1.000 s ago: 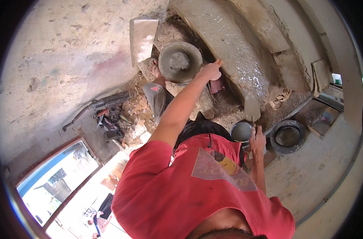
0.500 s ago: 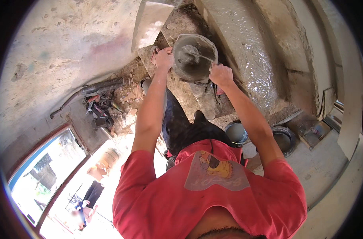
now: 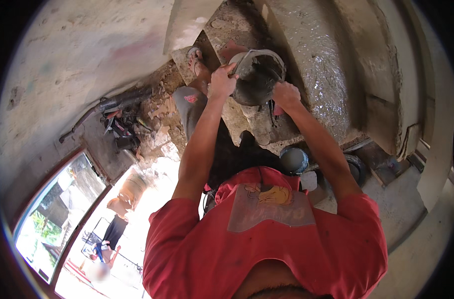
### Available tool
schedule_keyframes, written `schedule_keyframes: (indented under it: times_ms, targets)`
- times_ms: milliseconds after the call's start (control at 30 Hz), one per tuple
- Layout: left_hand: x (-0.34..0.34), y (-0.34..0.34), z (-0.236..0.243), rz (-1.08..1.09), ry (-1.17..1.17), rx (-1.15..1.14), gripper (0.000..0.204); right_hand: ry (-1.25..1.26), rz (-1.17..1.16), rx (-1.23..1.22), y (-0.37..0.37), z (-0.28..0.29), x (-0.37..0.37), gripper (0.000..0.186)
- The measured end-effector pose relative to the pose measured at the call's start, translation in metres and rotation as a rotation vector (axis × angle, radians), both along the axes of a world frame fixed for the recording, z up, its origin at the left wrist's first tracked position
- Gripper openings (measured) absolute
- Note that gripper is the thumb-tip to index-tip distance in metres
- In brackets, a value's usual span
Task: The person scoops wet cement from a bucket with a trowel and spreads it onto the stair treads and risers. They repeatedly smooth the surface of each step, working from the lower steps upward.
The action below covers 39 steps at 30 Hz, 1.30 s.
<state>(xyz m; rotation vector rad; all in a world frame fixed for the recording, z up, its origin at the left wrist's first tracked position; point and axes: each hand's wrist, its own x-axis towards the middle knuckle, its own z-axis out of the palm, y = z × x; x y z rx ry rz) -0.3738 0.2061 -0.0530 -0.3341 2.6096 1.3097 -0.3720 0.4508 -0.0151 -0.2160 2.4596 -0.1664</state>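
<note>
A round bucket (image 3: 246, 94) with wet grey mortar (image 3: 257, 82) inside stands in front of me, its opening facing up toward me. My left hand (image 3: 222, 80) is closed on the left side of its rim. At the right side of the rim my right hand (image 3: 285, 94) makes a fist. It is wrapped round the handle of a mortar-coated hand tool, whose working end is down in the bucket and cannot be told apart from the dark mortar. My bare left foot in a sandal (image 3: 193, 57) rests left of the bucket.
A wet, freshly plastered sloping surface (image 3: 321, 65) rises to the right. A blue-rimmed bucket (image 3: 294, 160) and a dark tub (image 3: 354, 167) stand near my right arm. Rubble and tools (image 3: 122, 127) lie along the left wall (image 3: 82, 60). Another person (image 3: 105, 254) is beyond the doorway.
Both hands and the bucket have shifted a little right and nearer to me. The light mortar lump and tool shank seen earlier inside the bucket no longer show clearly.
</note>
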Motion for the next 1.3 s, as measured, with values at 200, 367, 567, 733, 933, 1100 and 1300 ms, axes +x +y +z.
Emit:
schedule_keyframes:
  times_ms: [200, 367, 567, 733, 933, 1100, 1300]
  targets:
    - [0.007, 0.01, 0.012, -0.036, -0.084, -0.033, 0.053, -0.152, -0.197, -0.149, -0.011, -0.043, 0.022, 0.033]
    - [0.012, 0.005, 0.013, -0.006, -0.003, 0.0, 0.049, -0.116, -0.114, -0.182, -0.008, -0.026, 0.038, 0.033]
    - [0.009, 0.005, 0.009, -0.066, -0.064, -0.071, 0.05, 0.034, -0.107, -0.115, 0.001, -0.009, 0.034, 0.029]
    - [0.004, 0.006, 0.01, -0.057, -0.037, -0.027, 0.052, 0.146, 0.086, -0.121, -0.022, -0.028, 0.037, 0.024]
    - [0.005, 0.003, 0.008, -0.079, -0.083, -0.118, 0.051, 0.001, 0.124, -0.132, 0.001, -0.014, 0.077, 0.025]
    - [0.006, 0.005, 0.002, -0.125, -0.032, -0.068, 0.05, 0.054, -0.132, -0.083, 0.004, -0.02, 0.063, 0.026]
    - [0.019, 0.016, 0.004, -0.123, 0.022, -0.081, 0.049, -0.065, -0.283, -0.246, -0.021, -0.054, 0.06, 0.031]
